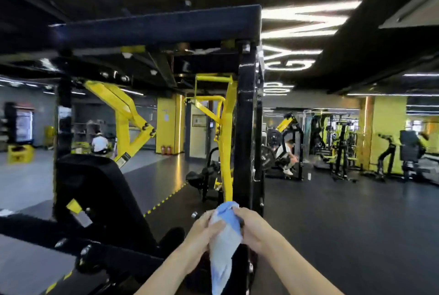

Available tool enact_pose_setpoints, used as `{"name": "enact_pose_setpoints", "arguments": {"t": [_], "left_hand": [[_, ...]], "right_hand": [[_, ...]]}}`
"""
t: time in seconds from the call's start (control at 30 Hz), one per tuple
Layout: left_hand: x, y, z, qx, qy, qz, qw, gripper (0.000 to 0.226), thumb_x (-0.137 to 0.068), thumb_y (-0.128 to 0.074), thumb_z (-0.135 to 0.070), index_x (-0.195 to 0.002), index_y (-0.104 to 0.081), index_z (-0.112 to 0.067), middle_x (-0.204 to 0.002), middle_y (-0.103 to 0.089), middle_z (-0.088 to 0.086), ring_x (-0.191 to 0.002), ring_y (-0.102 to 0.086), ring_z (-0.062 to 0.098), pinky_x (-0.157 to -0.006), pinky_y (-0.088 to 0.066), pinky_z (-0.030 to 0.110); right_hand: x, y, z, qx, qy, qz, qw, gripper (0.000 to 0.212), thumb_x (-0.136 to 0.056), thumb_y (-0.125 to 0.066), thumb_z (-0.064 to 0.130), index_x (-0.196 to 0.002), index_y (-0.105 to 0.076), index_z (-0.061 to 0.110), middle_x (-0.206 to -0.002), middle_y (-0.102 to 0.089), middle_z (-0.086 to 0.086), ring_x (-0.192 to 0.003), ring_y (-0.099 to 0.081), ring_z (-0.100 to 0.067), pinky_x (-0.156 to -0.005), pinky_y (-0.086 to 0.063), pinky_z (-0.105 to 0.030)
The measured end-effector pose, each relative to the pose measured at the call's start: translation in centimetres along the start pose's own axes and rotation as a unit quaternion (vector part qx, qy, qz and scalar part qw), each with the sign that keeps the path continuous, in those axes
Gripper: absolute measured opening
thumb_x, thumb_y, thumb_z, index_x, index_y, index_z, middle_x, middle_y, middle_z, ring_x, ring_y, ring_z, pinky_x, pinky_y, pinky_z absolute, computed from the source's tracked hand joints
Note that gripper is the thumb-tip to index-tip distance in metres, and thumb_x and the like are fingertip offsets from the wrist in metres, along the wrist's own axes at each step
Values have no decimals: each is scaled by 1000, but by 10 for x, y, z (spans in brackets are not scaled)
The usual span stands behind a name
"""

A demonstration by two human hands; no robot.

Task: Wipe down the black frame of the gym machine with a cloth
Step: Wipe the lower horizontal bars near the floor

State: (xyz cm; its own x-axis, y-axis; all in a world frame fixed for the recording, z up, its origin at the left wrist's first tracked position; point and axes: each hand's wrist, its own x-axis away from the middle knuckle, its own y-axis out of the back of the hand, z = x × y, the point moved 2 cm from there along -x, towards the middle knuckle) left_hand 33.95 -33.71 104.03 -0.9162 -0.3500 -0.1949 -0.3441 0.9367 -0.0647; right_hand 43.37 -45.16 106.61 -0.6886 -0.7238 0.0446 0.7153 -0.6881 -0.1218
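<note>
Hands, two: left hand (202,228) and right hand (251,228) grip one cloth (224,245).

The cloth (224,242) is low in the middle, bunched between both hands, with the left hand (202,230) on its left and the right hand (251,228) on its right, fingers curled round it. Right behind them the upright post (247,128) of the machine frame runs up to the top beam (154,26), which stretches off left overhead. The lever arms (123,114) hang left of the post, with the padded seat back (99,190) lower left. Far behind that, someone (99,144) sits near a pillar (169,126). Right of the post another person (285,152) sits in a machine, and there are more machines (342,147) further right. A fridge (22,126) stands far left, with a box (20,154) on the floor by it.
</note>
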Motion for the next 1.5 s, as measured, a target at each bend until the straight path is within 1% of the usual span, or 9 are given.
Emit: {"name": "enact_pose_setpoints", "arguments": {"t": [0.33, 0.47, 0.57, 0.77, 0.97, 1.1, 1.27, 1.4, 1.5], "left_hand": [[-32, -26, -106, -62, -93, -125, 986, 21, -90, -64, -16, -111, -63, -18, -101, -71, 7, -96, -68, 23, -87, -54, 41], [-58, -26, -160, -53, -104, -124, 985, 22, -87, -69, -20, -108, -66, -16, -97, -72, 10, -94, -68, 28, -83, -54, 43], [-86, -30, -211, -67, -153, -136, 977, 17, -88, -67, -21, -103, -65, -14, -97, -70, 12, -90, -68, 26, -68, -51, 32], [-136, -41, -321, -99, -318, -267, 904, 12, -90, -60, -23, -86, -58, -12, -80, -57, 1, -72, -50, 17, -55, -34, 25], [-171, -69, -349, -49, -377, -274, 884, 25, -87, -63, -18, -69, -47, -15, -81, -55, 7, -65, -47, 16, -52, -35, 24], [-174, -97, -344, -127, -360, -352, 854, 17, -88, -62, -29, -80, -56, -15, -100, -54, 3, -97, -49, 22, -91, -37, 40], [-178, -86, -343, -78, -330, -407, 848, 19, -86, -66, -36, -81, -55, -21, -106, -35, -3, -101, -34, 15, -100, -26, 38], [-190, -34, -333, 57, -243, -438, 864, 26, -94, -54, -19, -111, -60, 0, -111, -58, 11, -99, -55, 27, -77, -43, 26], [-183, -24, -327, 32, -302, -464, 832, 20, -82, -71, -24, -93, -63, -7, -91, -57, 10, -88, -59, 29, -64, -42, 29]], "right_hand": [[2, 1, 115, 85, 78, -39, 993, 27, -96, -51, 22, -115, -64, 8, -110, -69, -12, -101, -65, -24, -72, -53, -34], [3, 1, 168, 122, 176, -50, 976, 24, -97, -51, 19, -94, -70, 5, -92, -71, -12, -82, -66, -21, -71, -56, -35], [2, 4, 208, 204, 294, -156, 921, 21, -93, -52, 17, -84, -69, 10, -87, -69, -7, -80, -62, -16, -76, -51, -39], [-11, 1, 254, 316, 405, -256, 819, 43, -92, -53, 10, -135, -50, 18, -131, -46, 1, -123, -46, -16, -101, -37, -25], [-27, 2, 266, 301, 421, -276, 810, 58, -90, -58, 13, -142, -37, 22, -141, -42, -1, -127, -43, -17, -108, -36, -36], [-32, 10, 272, 275, 426, -283, 814, 61, -89, -59, 13, -144, -35, 17, -141, -45, -4, -127, -44, -21, -105, -36, -34], [-41, 24, 276, 249, 423, -255, 833, 59, -91, -57, 16, -144, -33, 22, -138, -46, -4, -108, -52, -19, -81, -39, -25], [-48, 35, 276, 216, 408, -183, 868, 55, -94, -55, 22, -145, -32, 22, -132, -50, -7, -99, -55, -14, -79, -45, -26], [-62, 45, 276, 212, 410, -130, 878, 56, -95, -55, 28, -146, -31, 21, -141, -44, -3, -124, -46, -17, -97, -36, -26]]}}
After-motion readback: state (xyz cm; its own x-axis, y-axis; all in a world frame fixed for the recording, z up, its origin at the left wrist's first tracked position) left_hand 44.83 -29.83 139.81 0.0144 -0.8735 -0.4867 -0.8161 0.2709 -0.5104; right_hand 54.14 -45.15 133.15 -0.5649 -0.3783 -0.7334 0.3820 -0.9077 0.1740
